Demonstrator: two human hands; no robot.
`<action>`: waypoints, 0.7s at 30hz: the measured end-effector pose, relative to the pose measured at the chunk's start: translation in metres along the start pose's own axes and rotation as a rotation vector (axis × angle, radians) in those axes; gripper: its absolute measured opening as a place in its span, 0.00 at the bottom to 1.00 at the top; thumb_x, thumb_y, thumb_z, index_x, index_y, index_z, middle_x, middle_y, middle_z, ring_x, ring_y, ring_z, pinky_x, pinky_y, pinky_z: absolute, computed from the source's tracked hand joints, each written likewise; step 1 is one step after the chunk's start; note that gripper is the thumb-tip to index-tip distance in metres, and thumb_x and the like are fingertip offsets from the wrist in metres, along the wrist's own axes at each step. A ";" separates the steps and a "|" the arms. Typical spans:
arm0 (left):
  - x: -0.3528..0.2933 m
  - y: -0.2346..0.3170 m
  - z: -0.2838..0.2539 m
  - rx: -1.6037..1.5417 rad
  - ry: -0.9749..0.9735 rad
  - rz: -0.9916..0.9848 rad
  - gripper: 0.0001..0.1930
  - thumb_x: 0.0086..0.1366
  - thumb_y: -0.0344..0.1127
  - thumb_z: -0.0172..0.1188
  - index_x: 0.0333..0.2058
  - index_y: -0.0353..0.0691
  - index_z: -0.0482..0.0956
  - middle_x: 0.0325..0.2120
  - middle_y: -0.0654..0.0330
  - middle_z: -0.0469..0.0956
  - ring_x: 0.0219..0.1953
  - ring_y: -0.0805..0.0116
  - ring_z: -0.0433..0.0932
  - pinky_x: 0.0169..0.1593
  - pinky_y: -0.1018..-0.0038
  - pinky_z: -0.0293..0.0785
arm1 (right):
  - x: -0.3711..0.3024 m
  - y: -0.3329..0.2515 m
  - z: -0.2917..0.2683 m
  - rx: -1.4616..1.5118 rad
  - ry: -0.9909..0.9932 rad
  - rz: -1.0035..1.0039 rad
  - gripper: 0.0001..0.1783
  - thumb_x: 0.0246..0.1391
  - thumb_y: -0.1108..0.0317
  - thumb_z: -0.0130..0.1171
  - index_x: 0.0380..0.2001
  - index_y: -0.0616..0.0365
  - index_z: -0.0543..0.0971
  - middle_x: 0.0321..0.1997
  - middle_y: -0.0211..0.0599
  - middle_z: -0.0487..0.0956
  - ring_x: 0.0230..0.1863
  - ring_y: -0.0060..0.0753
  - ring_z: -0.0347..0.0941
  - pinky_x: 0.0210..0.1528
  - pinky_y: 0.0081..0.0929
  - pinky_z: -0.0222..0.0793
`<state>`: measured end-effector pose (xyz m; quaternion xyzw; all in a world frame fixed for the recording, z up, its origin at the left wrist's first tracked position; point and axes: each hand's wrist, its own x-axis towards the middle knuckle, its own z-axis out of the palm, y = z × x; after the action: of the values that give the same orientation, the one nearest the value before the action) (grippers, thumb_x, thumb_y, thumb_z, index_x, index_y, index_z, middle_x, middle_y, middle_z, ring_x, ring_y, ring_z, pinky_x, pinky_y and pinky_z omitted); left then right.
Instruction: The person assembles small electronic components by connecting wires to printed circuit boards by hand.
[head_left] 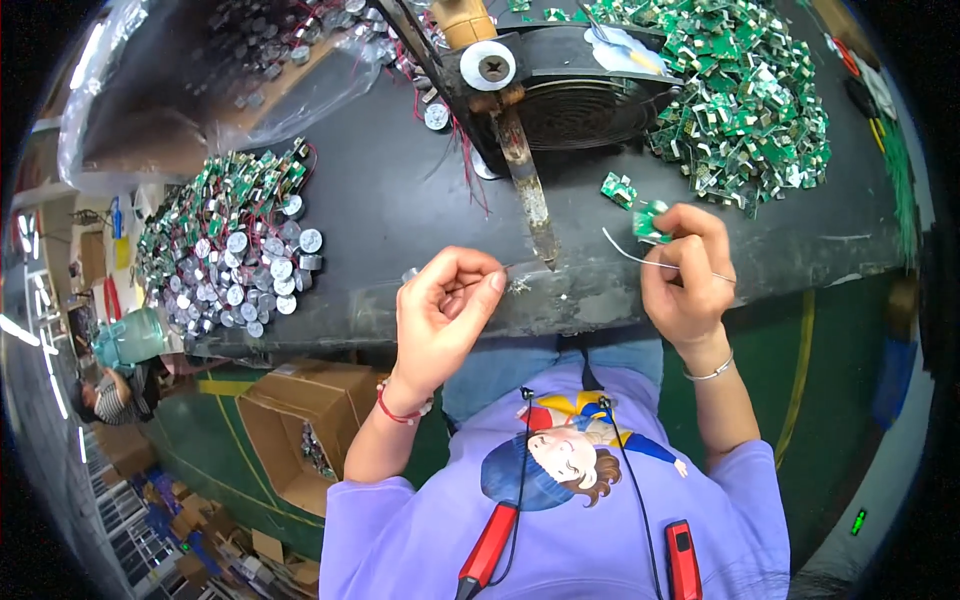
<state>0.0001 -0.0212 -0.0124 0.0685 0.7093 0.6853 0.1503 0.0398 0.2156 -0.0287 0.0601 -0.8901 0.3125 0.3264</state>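
- The right hand [690, 265] pinched a green circuit board [650, 222] to the right of the soldering iron [530, 190], with a pale wire [625, 250] threaded through its fingers.
- The left hand [445, 310] sat left of the iron's tip, thumb and forefinger brought together; what they gripped, if anything, could not be told.
- The iron slanted down between the hands, its point close above the black table [400, 190].
- A loose board [618, 190] lay just right of the iron.
- Left of it stood a heap of silver discs with red wires [240, 275].
- Farther off, to its right, rose a pile of green boards [745, 110].
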 end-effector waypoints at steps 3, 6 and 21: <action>-0.007 0.005 -0.003 -0.030 -0.039 -0.073 0.02 0.60 0.23 0.57 0.32 0.33 0.74 0.23 0.70 0.74 0.23 0.91 0.62 0.24 0.89 0.55 | -0.003 -0.011 -0.007 0.126 0.026 -0.038 0.11 0.31 0.84 0.58 0.18 0.60 0.69 0.36 0.41 0.75 0.24 0.31 0.70 0.23 0.23 0.67; -0.010 0.004 -0.006 -0.039 -0.084 -0.067 0.02 0.60 0.23 0.58 0.31 0.34 0.74 0.23 0.70 0.73 0.23 0.90 0.62 0.24 0.89 0.55 | -0.011 -0.019 -0.003 0.156 -0.153 0.210 0.10 0.36 0.83 0.60 0.20 0.61 0.69 0.37 0.43 0.76 0.23 0.27 0.69 0.24 0.22 0.68; -0.003 0.007 0.008 0.019 -0.130 0.104 0.02 0.60 0.24 0.59 0.32 0.33 0.76 0.34 0.64 0.72 0.29 0.88 0.65 0.31 0.88 0.60 | -0.001 -0.048 0.003 0.651 -0.165 0.180 0.09 0.40 0.78 0.61 0.20 0.61 0.69 0.38 0.52 0.78 0.36 0.38 0.76 0.37 0.26 0.73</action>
<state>0.0046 -0.0138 -0.0051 0.1511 0.7000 0.6795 0.1594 0.0536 0.1755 -0.0059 0.1070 -0.7689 0.6015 0.1883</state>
